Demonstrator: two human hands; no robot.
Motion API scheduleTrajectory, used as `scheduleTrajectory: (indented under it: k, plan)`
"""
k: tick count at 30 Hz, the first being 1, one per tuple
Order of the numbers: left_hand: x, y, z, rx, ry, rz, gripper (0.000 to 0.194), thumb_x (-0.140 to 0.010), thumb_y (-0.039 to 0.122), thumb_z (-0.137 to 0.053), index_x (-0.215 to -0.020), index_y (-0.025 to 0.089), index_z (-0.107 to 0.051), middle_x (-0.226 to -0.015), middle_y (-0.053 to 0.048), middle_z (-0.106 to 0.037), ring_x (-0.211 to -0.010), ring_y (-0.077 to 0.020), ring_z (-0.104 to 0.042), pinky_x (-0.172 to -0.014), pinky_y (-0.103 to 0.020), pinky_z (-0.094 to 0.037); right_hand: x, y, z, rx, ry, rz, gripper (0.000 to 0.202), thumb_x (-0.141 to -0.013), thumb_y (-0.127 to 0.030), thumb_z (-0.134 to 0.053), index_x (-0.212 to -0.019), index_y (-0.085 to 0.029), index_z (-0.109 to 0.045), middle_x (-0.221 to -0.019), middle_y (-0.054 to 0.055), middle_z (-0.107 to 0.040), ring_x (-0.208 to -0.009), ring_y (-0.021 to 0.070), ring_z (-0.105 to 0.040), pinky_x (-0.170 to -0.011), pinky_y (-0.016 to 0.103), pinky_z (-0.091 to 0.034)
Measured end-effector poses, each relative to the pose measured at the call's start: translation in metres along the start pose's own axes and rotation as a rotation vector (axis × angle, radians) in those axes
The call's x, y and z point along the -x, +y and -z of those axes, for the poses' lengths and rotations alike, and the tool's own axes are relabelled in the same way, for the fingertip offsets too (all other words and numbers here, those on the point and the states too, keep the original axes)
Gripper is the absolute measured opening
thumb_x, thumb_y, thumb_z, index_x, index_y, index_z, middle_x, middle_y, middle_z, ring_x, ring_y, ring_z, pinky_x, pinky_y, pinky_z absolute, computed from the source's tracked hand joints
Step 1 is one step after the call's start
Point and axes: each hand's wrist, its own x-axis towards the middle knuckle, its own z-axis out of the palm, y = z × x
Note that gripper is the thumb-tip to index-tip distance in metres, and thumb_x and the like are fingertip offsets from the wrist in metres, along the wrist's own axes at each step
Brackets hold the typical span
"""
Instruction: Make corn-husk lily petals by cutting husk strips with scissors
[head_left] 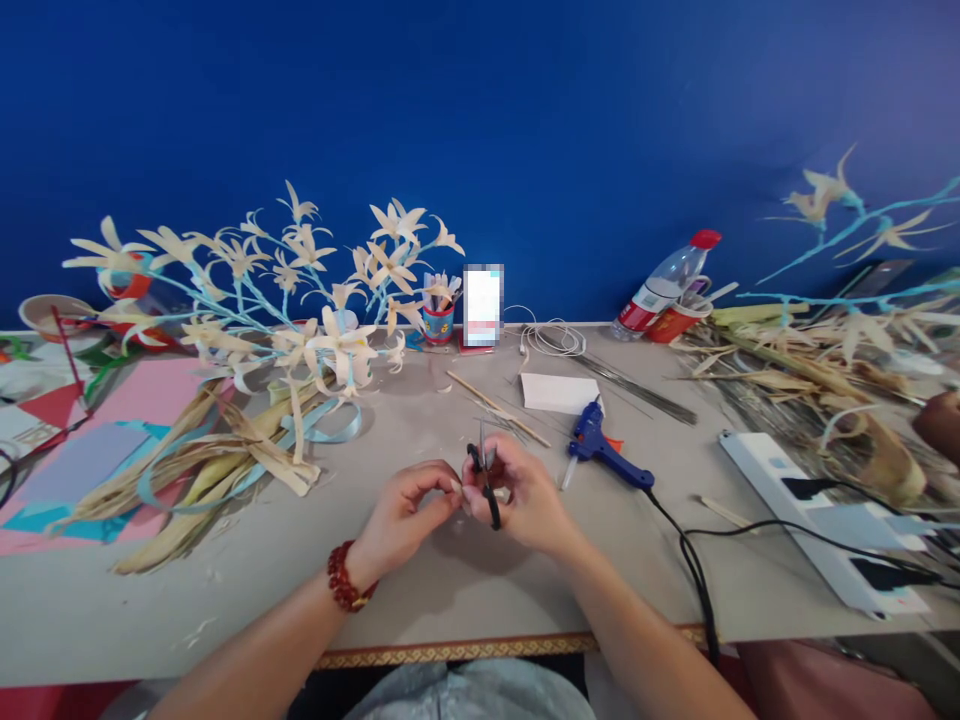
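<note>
Over the middle of the table, my right hand is closed on a small pair of scissors with black handles, the blades pointing up and away from me. Beside it, my left hand has thumb and index finger pinched together, their tips meeting the fingertips of my right hand. Whatever lies between those fingertips is too small to make out. A bracelet of red beads circles my left wrist. Just beyond the hands lie thin sticks, and to the right rests a blue glue gun with its cord.
Dried husks and blue ribbon lie at left, below husk flowers on blue stems. A power strip with black cords sits at right. Further back stand a phone, a pen cup and a leaning bottle.
</note>
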Motion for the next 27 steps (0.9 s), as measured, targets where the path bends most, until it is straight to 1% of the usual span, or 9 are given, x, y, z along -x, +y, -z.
scheduleTrajectory:
  k: [2,5,9,13,15,17,19,22,27]
  plan:
    - [-0.0001,-0.0005,0.0002,-0.025,0.002,-0.013,0.016,-0.086,0.026,-0.056,-0.073,0.017,-0.06,-0.078,-0.005,-0.061,-0.08,-0.0173,-0.057,-0.076,-0.028,-0.042,0.0005,0.0008,0.0001,0.037,0.006,0.009,0.022,-0.069,-0.014,-0.062,-0.084,-0.022,-0.048,-0.08,0.0,-0.06,-0.065,0.0124,-0.056,-0.059,0.023,-0.046]
    - [-0.0004,-0.0006,0.0001,-0.043,0.004,-0.015,0.016,-0.086,0.024,-0.056,-0.073,0.017,-0.061,-0.079,-0.004,-0.061,-0.079,-0.0166,-0.057,-0.077,-0.028,-0.042,0.0001,0.0019,0.0,0.015,0.007,0.009,0.022,-0.068,-0.013,-0.062,-0.082,-0.022,-0.048,-0.077,-0.001,-0.059,-0.064,0.0121,-0.055,-0.059,0.023,-0.045]
    - [-0.0007,-0.001,-0.0005,0.033,-0.004,0.012,0.016,-0.086,0.025,-0.057,-0.074,0.016,-0.062,-0.077,-0.004,-0.059,-0.076,-0.0154,-0.055,-0.073,-0.027,-0.042,-0.0011,0.0023,-0.0012,-0.163,-0.002,-0.043,0.028,-0.066,-0.013,-0.067,-0.082,-0.022,-0.045,-0.076,-0.002,-0.058,-0.063,0.0113,-0.055,-0.057,0.022,-0.045]
    - [0.0,-0.0037,-0.0008,0.167,-0.038,0.035,0.014,-0.085,0.025,-0.058,-0.076,0.016,-0.063,-0.076,-0.004,-0.06,-0.074,-0.0149,-0.055,-0.072,-0.027,-0.041,-0.002,0.0001,-0.0021,-0.368,-0.011,-0.089,0.033,-0.065,-0.021,-0.075,-0.082,-0.021,-0.046,-0.076,-0.002,-0.058,-0.061,0.0102,-0.054,-0.056,0.022,-0.044]
    - [0.0004,-0.0044,-0.0006,0.211,-0.056,0.043,0.013,-0.085,0.024,-0.059,-0.077,0.016,-0.063,-0.076,-0.004,-0.061,-0.074,-0.0148,-0.055,-0.072,-0.027,-0.041,-0.0024,-0.0013,-0.0021,-0.438,-0.032,-0.089,0.035,-0.063,-0.025,-0.077,-0.081,-0.021,-0.047,-0.073,-0.003,-0.057,-0.06,0.01,-0.053,-0.056,0.022,-0.044]
    - [0.0007,-0.004,-0.0002,0.211,-0.067,0.039,0.013,-0.086,0.024,-0.058,-0.077,0.016,-0.063,-0.076,-0.004,-0.061,-0.074,-0.015,-0.055,-0.072,-0.027,-0.041,-0.0025,-0.0025,-0.0019,-0.46,-0.047,-0.095,0.035,-0.063,-0.025,-0.078,-0.08,-0.021,-0.048,-0.072,-0.003,-0.057,-0.06,0.0099,-0.053,-0.056,0.022,-0.043]
    - [0.0006,-0.0025,0.0004,0.154,-0.069,0.013,0.014,-0.086,0.023,-0.058,-0.075,0.016,-0.063,-0.075,-0.004,-0.062,-0.074,-0.0153,-0.056,-0.072,-0.028,-0.041,-0.0021,-0.0032,-0.0018,-0.428,-0.042,-0.107,0.035,-0.062,-0.022,-0.078,-0.08,-0.021,-0.047,-0.073,-0.003,-0.057,-0.06,0.0098,-0.053,-0.057,0.022,-0.043]
    - [-0.0004,0.0006,0.0014,0.013,-0.058,-0.041,0.016,-0.086,0.023,-0.057,-0.071,0.016,-0.061,-0.073,-0.004,-0.061,-0.073,-0.0153,-0.055,-0.071,-0.027,-0.041,-0.001,-0.0033,-0.0012,-0.312,-0.032,-0.101,0.032,-0.065,-0.018,-0.073,-0.081,-0.021,-0.046,-0.073,-0.003,-0.058,-0.061,0.0102,-0.053,-0.057,0.022,-0.043]
    - [-0.0011,0.0042,0.0026,-0.193,-0.027,-0.084,0.018,-0.084,0.017,-0.054,-0.066,0.016,-0.056,-0.069,-0.002,-0.058,-0.07,-0.0146,-0.054,-0.069,-0.026,-0.04,-0.0003,-0.0031,0.001,-0.094,-0.067,-0.025,0.024,-0.069,-0.013,-0.063,-0.082,-0.021,-0.045,-0.077,-0.001,-0.06,-0.063,0.0113,-0.054,-0.056,0.021,-0.043]
